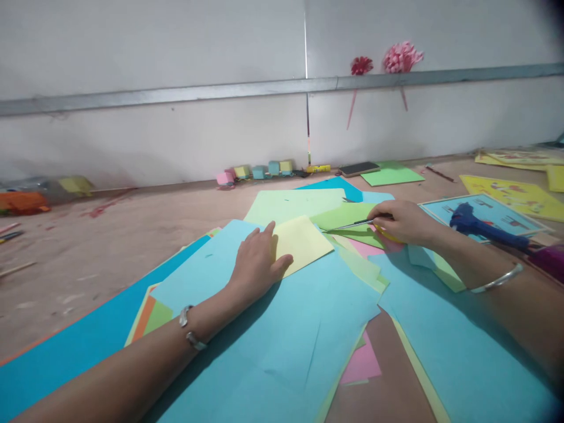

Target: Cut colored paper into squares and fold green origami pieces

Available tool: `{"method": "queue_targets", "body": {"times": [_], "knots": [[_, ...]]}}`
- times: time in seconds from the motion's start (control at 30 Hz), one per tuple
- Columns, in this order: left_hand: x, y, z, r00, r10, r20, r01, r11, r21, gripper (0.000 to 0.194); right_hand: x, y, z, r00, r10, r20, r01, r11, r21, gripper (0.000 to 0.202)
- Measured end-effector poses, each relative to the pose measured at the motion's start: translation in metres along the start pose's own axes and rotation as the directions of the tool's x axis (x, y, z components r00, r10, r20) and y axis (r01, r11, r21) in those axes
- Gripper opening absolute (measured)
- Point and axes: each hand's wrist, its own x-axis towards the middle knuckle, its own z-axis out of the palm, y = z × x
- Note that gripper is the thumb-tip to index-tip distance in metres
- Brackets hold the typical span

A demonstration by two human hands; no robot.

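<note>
My left hand point(259, 258) lies flat, fingers spread, on the left part of a pale yellow sheet of paper point(306, 244). That sheet rests on larger light blue paper point(299, 329). In my right hand point(400, 220) is a pair of scissors point(390, 234) with yellow handles, fingers closed round them. Their blades point left, low over a green sheet point(343, 216), near the yellow paper's upper right corner. Whether the blades touch any paper I cannot tell. A pale green sheet point(286, 205) lies behind the yellow one.
At right are a blue glue gun point(484, 228) and printed picture sheets point(515, 197). A phone point(359, 169), a yellow tube point(318, 168) and small paper blocks point(259, 172) line the wall. Pink paper flowers point(402, 57) hang behind a metal rail point(211, 93).
</note>
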Motion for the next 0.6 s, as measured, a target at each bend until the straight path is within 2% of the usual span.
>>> {"method": "queue_targets", "body": {"times": [0.1,0.2,0.37,0.47,0.6], "knots": [[0.0014,-0.0012,-0.0025,0.995,-0.023,-0.098,0.014,0.996,-0.092,0.074,-0.0004,-0.0011,-0.0021,1.0,0.024,0.021,-0.024,1.0,0.008,0.025],[0.0018,-0.0012,-0.0062,0.981,-0.089,-0.17,0.047,0.97,-0.237,0.06,-0.0001,-0.0007,-0.004,0.999,0.04,0.035,-0.041,0.999,0.024,0.024],[0.001,0.001,-0.0073,0.981,-0.128,-0.145,0.056,0.907,-0.418,0.035,0.0005,0.0049,-0.002,0.999,-0.033,0.009,0.032,0.994,0.1,0.019],[0.0003,0.0026,-0.0074,0.974,-0.15,-0.17,0.056,0.886,-0.459,0.033,-0.0004,0.0061,-0.0011,0.996,-0.063,0.059,0.053,0.986,0.156,0.019],[0.0001,0.0035,-0.0085,0.97,-0.179,-0.165,0.093,0.9,-0.426,0.036,-0.0018,0.0066,-0.0009,0.978,-0.129,0.163,0.094,0.974,0.207,0.019]]}}
